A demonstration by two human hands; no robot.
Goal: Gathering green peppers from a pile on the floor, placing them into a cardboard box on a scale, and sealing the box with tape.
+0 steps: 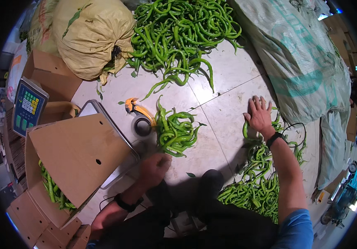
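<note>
My left hand point(155, 169) is curled just below a small bunch of long green peppers point(177, 133) on the tiled floor. Nothing shows in its fingers, though its palm is partly hidden. Farther right, my right hand point(259, 116) lies spread, palm down, over the floor. A curved green pepper point(245, 129) shows beside its thumb, partly under the hand. Below my right wrist, a trail of loose peppers point(254, 162) widens into a heap near my legs. An orange-handled tape dispenser point(142, 110) with a tape roll touches the left side of the small bunch.
A large pile of green peppers point(184, 31) lies ahead, between a tied yellow sack point(88, 37) and a long white woven sack point(293, 56). At left, an open cardboard box point(80, 155) holding peppers stands on a platform scale point(121, 130) with a keypad display point(29, 107).
</note>
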